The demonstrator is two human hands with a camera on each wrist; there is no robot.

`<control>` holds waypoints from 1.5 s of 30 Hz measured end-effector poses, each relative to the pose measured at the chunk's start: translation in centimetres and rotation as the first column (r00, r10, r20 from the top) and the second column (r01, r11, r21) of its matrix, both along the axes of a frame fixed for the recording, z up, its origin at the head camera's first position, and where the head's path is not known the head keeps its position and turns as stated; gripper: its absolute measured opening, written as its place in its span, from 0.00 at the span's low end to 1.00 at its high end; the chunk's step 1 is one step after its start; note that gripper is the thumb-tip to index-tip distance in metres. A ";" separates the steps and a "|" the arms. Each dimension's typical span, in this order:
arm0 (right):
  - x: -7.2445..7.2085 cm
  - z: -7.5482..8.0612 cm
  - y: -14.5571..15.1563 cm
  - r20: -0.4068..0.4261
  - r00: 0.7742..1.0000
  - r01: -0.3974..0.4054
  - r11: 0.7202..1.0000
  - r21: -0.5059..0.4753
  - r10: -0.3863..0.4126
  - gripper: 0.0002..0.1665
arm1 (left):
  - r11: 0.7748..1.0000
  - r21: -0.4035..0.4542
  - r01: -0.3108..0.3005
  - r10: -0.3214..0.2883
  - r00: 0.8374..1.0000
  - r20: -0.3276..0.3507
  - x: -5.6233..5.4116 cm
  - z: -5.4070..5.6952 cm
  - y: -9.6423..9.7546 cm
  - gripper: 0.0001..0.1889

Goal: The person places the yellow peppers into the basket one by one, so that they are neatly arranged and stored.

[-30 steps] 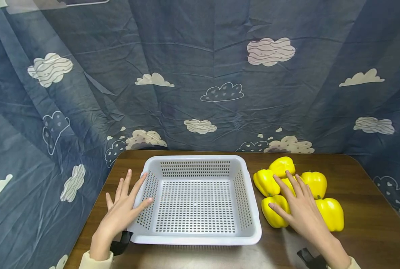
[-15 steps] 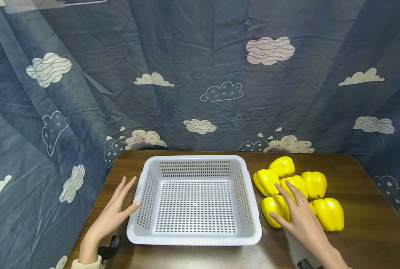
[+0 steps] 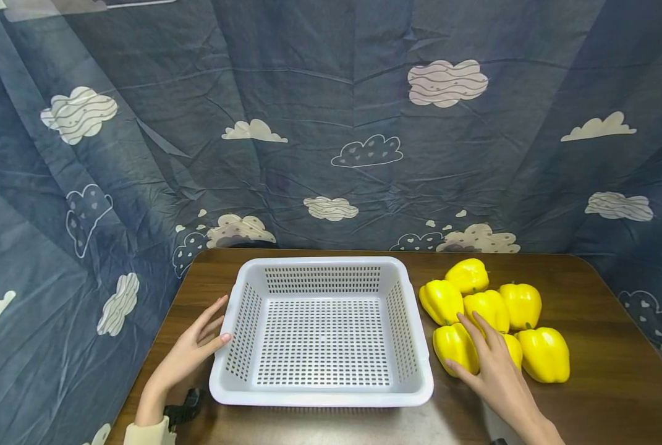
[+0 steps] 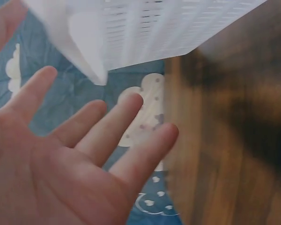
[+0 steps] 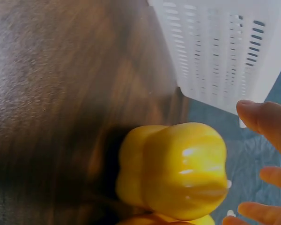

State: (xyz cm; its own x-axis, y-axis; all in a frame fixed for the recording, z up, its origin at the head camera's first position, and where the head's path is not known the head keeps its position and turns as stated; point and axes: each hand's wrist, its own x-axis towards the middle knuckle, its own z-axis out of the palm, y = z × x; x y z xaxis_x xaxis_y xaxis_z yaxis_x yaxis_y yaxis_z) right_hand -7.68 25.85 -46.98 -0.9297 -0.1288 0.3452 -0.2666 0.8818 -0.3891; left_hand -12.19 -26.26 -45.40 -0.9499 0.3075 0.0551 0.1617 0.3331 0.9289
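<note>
"How's the grip?"
"Both wide: I see the right hand [image 3: 496,374] spread over the near side of the peppers [image 3: 486,308], the left hand [image 3: 188,352] spread beside the basket [image 3: 319,397]."
"And the peppers?"
"Right of the basket."

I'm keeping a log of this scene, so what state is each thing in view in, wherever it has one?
White basket: upright, no peppers inside.
Yellow peppers: seven visible, uncut where they show, clustered on the table.
Left hand: fingers relaxed, beside the basket, holding nothing.
Right hand: fingers apart, over the nearer peppers, holding nothing; contact unclear.
Cloud-patterned cloth: hanging, wrinkled.
</note>
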 end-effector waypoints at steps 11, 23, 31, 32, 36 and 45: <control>-0.5 -0.9 0.0 0.003 0.999 -0.042 0.999 0.031 0.042 0.53 | 0.985 0.161 0.069 -0.083 0.993 0.085 -0.9 -2.2 0.4 0.33; -0.7 -1.2 -0.4 0.089 0.995 -0.049 0.998 0.051 0.044 0.56 | 0.977 0.214 -0.007 -0.005 0.999 0.054 -1.5 -3.4 1.6 0.30; -0.7 -1.4 -0.2 0.084 0.991 -0.112 0.993 0.033 0.109 0.59 | 0.941 0.338 -0.030 -0.008 0.994 0.111 -1.5 -3.9 2.0 0.30; -0.7 -1.4 -0.2 0.088 0.990 -0.116 0.993 0.034 0.113 0.59 | 0.936 0.350 -0.035 -0.007 0.993 0.118 -1.5 -3.9 2.1 0.30; -0.8 -1.5 -0.1 0.105 0.989 -0.109 0.994 0.020 0.106 0.60 | 0.923 0.382 -0.045 -0.006 0.991 0.130 -1.5 -4.0 2.5 0.32; -1.0 -1.0 0.2 0.031 0.997 -0.070 0.997 -0.009 0.070 0.60 | 0.907 0.418 -0.049 -0.012 0.990 0.142 -1.5 -4.1 2.9 0.32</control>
